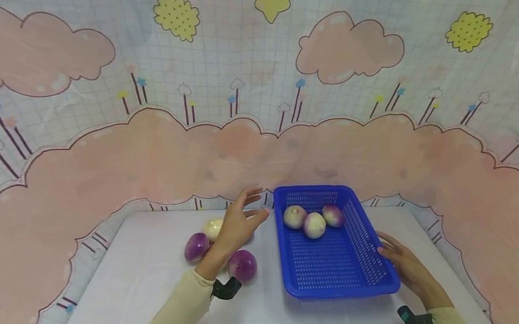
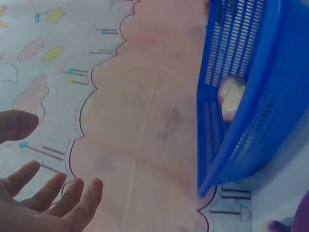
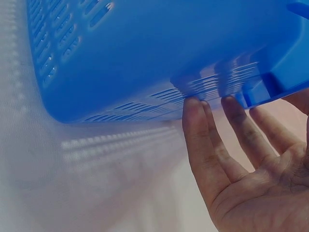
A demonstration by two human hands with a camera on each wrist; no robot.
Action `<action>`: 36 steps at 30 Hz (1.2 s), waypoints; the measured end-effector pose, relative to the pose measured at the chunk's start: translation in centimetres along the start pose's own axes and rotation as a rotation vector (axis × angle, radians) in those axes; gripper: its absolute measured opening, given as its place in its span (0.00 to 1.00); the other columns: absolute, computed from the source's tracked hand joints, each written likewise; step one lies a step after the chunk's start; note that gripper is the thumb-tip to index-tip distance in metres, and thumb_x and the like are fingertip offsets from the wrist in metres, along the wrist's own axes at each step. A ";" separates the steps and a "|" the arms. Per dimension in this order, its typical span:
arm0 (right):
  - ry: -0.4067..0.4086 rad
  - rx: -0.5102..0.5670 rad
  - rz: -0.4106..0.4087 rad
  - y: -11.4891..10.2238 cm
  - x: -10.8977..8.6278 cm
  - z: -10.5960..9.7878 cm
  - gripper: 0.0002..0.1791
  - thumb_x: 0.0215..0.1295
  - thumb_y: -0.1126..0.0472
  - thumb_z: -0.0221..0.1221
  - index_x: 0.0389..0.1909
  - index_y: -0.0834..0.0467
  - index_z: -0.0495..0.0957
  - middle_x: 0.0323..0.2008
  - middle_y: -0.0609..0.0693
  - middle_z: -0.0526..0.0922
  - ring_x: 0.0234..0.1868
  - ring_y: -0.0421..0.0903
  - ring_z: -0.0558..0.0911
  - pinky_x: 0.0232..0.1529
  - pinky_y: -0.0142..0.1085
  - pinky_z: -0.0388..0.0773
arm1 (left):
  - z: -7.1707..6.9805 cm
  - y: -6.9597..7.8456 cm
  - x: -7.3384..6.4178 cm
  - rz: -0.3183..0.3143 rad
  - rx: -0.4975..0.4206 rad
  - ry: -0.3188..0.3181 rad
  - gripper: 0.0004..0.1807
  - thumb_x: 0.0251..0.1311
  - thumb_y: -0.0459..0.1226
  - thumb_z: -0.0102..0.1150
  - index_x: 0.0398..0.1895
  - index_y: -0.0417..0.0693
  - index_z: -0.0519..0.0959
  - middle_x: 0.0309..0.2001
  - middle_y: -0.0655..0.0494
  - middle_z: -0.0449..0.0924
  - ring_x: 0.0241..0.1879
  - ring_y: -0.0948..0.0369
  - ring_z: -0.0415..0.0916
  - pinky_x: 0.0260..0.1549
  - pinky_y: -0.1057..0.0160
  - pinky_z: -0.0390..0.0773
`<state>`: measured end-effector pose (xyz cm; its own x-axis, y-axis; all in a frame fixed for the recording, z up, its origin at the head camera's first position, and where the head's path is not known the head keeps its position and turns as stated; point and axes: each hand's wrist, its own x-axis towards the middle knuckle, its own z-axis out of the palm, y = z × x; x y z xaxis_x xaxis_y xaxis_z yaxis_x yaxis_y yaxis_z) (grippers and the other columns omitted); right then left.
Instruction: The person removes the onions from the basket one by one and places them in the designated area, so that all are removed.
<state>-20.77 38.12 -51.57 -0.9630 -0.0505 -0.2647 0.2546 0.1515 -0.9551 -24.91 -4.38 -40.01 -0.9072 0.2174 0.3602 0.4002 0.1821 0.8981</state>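
Observation:
A blue plastic basket (image 1: 333, 266) stands on the white table with three white-and-purple onions (image 1: 315, 225) near its far end. My right hand (image 1: 405, 263) holds the basket's right side, its thumb at the rim and its fingers (image 3: 195, 125) against the outer wall. Left of the basket my left hand (image 1: 238, 226) hovers, its fingers spread and nothing in them. Beneath and beside that hand lie a purple onion (image 1: 197, 247), another purple onion (image 1: 242, 266) and a pale onion (image 1: 212, 229). The left hand and wrist partly hide what lies under them.
The white table (image 1: 127, 308) extends left of the onions and in front of the basket. A cloth printed with clouds and stars (image 1: 239, 153) rises behind the table and drops along its sides.

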 end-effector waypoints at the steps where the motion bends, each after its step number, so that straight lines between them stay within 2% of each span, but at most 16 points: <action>1: 0.002 -0.002 0.000 0.0 0.0 0.0 0.38 0.72 0.50 0.54 0.78 0.46 0.48 0.77 0.60 0.53 0.69 0.58 0.69 0.63 0.52 0.75 | 0.4 0.2 0.1 -0.006 -0.010 -0.003 0.29 0.62 0.35 0.63 0.66 0.49 0.68 0.66 0.48 0.72 0.67 0.46 0.69 0.59 0.51 0.78; 7: 0.007 -0.015 -0.003 0.1 0.0 0.0 0.37 0.73 0.49 0.53 0.78 0.45 0.48 0.77 0.59 0.53 0.71 0.60 0.66 0.65 0.55 0.72 | 3.2 0.3 1.1 -0.046 -0.024 -0.006 0.29 0.62 0.36 0.63 0.66 0.49 0.68 0.65 0.50 0.72 0.66 0.49 0.70 0.60 0.51 0.77; 12: 0.003 -0.024 -0.005 0.0 -0.1 0.1 0.37 0.73 0.49 0.53 0.78 0.45 0.48 0.77 0.60 0.52 0.71 0.61 0.65 0.65 0.55 0.72 | 5.6 0.1 2.0 -0.123 0.003 -0.005 0.29 0.61 0.38 0.63 0.66 0.49 0.69 0.65 0.47 0.73 0.66 0.48 0.71 0.61 0.46 0.75; 17: 0.005 -0.017 0.000 -0.1 -0.2 0.1 0.37 0.73 0.50 0.53 0.78 0.46 0.47 0.77 0.59 0.51 0.72 0.62 0.65 0.66 0.56 0.71 | 7.8 0.0 2.7 -0.190 -0.023 -0.022 0.32 0.59 0.40 0.64 0.68 0.50 0.67 0.66 0.44 0.72 0.67 0.45 0.68 0.63 0.43 0.72; 22: -0.001 -0.025 -0.004 -0.2 -0.2 0.1 0.38 0.74 0.50 0.52 0.78 0.46 0.46 0.78 0.60 0.50 0.72 0.63 0.63 0.66 0.57 0.70 | 9.7 -0.4 3.7 -0.252 -0.049 0.005 0.34 0.58 0.41 0.64 0.69 0.50 0.66 0.66 0.42 0.71 0.66 0.44 0.69 0.64 0.45 0.70; 29: 0.006 -0.017 0.003 -0.3 -0.2 0.1 0.38 0.73 0.49 0.53 0.78 0.47 0.47 0.78 0.60 0.50 0.73 0.65 0.61 0.67 0.58 0.68 | 11.9 -1.0 4.9 -0.349 -0.031 0.010 0.34 0.59 0.41 0.64 0.69 0.52 0.66 0.68 0.44 0.69 0.61 0.47 0.72 0.59 0.46 0.74; 36: 0.012 -0.014 0.005 -0.2 0.0 -0.1 0.38 0.72 0.49 0.53 0.78 0.46 0.48 0.77 0.60 0.51 0.72 0.64 0.63 0.65 0.57 0.71 | 13.4 -2.3 6.0 -0.414 -0.004 0.041 0.34 0.60 0.41 0.63 0.70 0.51 0.65 0.69 0.44 0.68 0.67 0.44 0.68 0.63 0.46 0.71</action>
<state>-20.82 38.15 -51.37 -0.9627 -0.0377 -0.2680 0.2584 0.1659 -0.9517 -29.58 9.36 -43.32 -0.9959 0.0878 -0.0219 0.0001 0.2425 0.9702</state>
